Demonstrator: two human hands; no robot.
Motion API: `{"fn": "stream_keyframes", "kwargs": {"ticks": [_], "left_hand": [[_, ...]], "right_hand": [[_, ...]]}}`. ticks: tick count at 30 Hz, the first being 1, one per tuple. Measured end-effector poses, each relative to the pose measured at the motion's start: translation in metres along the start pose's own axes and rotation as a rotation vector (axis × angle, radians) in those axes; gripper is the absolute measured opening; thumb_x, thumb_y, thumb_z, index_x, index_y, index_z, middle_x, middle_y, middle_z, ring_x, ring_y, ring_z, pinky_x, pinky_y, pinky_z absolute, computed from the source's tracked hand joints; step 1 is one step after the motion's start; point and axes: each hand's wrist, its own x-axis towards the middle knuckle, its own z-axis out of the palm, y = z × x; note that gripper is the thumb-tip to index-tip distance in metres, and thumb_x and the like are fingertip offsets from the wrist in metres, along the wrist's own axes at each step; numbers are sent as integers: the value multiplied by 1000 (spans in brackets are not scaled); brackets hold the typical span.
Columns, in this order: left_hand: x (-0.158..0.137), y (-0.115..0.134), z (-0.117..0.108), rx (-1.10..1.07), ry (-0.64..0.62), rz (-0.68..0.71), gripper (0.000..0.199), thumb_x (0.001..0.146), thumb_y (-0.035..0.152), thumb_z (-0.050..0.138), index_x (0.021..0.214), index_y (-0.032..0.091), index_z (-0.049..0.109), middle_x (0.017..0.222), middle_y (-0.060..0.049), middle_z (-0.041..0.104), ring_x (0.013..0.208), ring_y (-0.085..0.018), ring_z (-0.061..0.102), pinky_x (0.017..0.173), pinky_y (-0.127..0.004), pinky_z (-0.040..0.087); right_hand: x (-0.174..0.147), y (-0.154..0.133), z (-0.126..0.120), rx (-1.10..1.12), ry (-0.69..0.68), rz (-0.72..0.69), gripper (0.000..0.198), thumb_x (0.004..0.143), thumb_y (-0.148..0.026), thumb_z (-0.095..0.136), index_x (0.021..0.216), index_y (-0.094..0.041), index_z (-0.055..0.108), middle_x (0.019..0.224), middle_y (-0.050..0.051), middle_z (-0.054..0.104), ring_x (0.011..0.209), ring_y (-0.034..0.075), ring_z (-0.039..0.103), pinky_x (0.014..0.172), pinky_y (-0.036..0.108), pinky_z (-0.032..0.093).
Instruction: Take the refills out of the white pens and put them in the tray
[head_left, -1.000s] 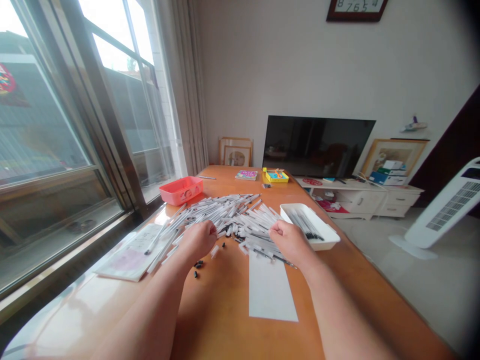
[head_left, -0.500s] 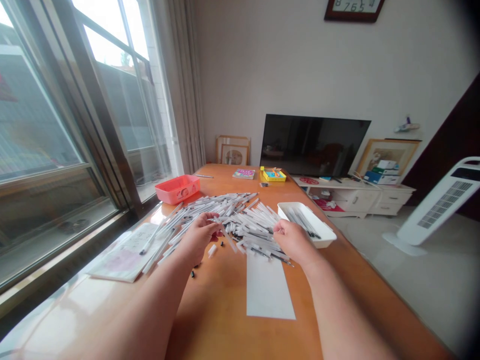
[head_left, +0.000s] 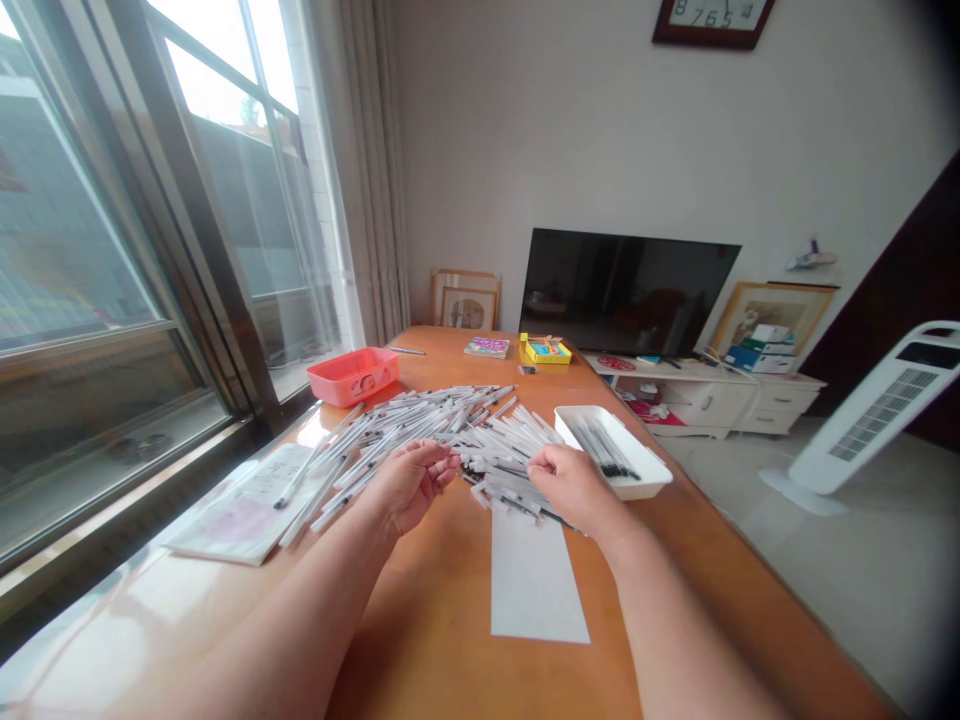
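My left hand [head_left: 418, 482] is over the near edge of the pen pile, thumb and fingers curled together in a pinch. What sits between its fingertips is too small to make out. Across a short gap, my right hand [head_left: 571, 484] is closed with bent fingers above the translucent pen barrels [head_left: 517, 440]. Whatever it grips is hidden by the knuckles. Finished-looking pens with dark tips [head_left: 409, 420] lie heaped behind and left of my left hand. A white tray [head_left: 654, 478], holding a row of dark-tipped pens [head_left: 604, 450], stands just beyond my right hand.
A sheet of white paper [head_left: 536, 590] lies in front of the pile. To the left are a booklet [head_left: 240, 515] and a red plastic basket [head_left: 352, 380]. A purple book [head_left: 487, 347] and a yellow box [head_left: 548, 352] rest at the table's far end.
My left hand has shifted right and turned its palm side up somewhat, covering the small caps seen before. My right hand has moved slightly left, closer to it.
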Motion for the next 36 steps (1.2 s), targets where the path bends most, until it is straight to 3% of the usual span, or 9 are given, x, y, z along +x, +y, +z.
{"fn": "stream_keyframes", "kwargs": {"ticks": [6, 10, 15, 17, 20, 22, 25, 30, 36], "left_hand": [[-4, -5, 8, -35, -77, -72, 21, 74, 6, 75, 83, 15, 58, 88, -9, 74, 77, -14, 72, 71, -21, 57], [-13, -6, 11, 144, -189, -52, 20, 74, 13, 78, 81, 16, 59, 85, -9, 74, 71, -13, 68, 66, -22, 52], [-24, -6, 16, 430, -422, -54, 27, 77, 29, 78, 99, 14, 71, 87, -10, 73, 73, -14, 64, 72, -26, 47], [-24, -7, 16, 441, -457, -59, 27, 79, 32, 77, 98, 13, 73, 86, -10, 72, 73, -14, 62, 73, -27, 46], [-21, -8, 15, 387, -402, -25, 22, 79, 34, 77, 88, 14, 72, 84, -10, 72, 69, -13, 59, 69, -26, 44], [-18, -9, 13, 341, -345, -18, 21, 79, 34, 77, 84, 15, 70, 84, -9, 72, 67, -12, 58, 67, -26, 43], [-15, -10, 12, 288, -294, -35, 21, 78, 33, 78, 84, 15, 68, 86, -10, 72, 66, -11, 58, 66, -25, 43], [-14, -12, 12, 270, -280, -74, 22, 79, 31, 77, 86, 14, 66, 89, -11, 72, 69, -12, 61, 67, -24, 45], [-13, -15, 13, 295, -261, -96, 22, 80, 31, 76, 88, 15, 63, 91, -12, 72, 71, -13, 62, 67, -25, 45]], "right_hand": [[-7, -20, 10, 410, -126, 49, 33, 86, -46, 62, 100, -18, 73, 76, 2, 64, 65, 15, 54, 58, 26, 40], [-10, -33, 8, 641, -96, 129, 44, 89, -60, 56, 96, -19, 71, 73, 1, 61, 55, 10, 45, 49, 23, 33], [-6, -29, 4, 733, -55, 139, 47, 87, -63, 57, 97, -19, 69, 75, 1, 62, 57, 11, 46, 51, 24, 34], [-2, -20, 1, 636, 44, 129, 44, 89, -60, 54, 98, -20, 69, 76, 2, 63, 61, 13, 50, 56, 26, 38], [3, -4, -4, 237, 191, 105, 29, 89, -46, 56, 86, -21, 69, 78, 3, 64, 70, 17, 54, 64, 28, 40], [5, 3, -7, -31, 197, 103, 18, 86, -36, 58, 81, -22, 69, 85, 4, 65, 75, 18, 55, 67, 29, 38], [4, 6, -7, -278, 100, 104, 14, 85, -31, 58, 79, -24, 69, 88, 4, 66, 78, 18, 57, 65, 29, 35], [3, 6, 0, -465, -4, 92, 18, 86, -39, 61, 78, -24, 67, 91, 6, 68, 89, 22, 58, 69, 30, 34], [6, 10, 6, -455, -40, 89, 16, 85, -33, 59, 75, -24, 67, 88, 4, 68, 84, 20, 58, 68, 29, 33]]}}
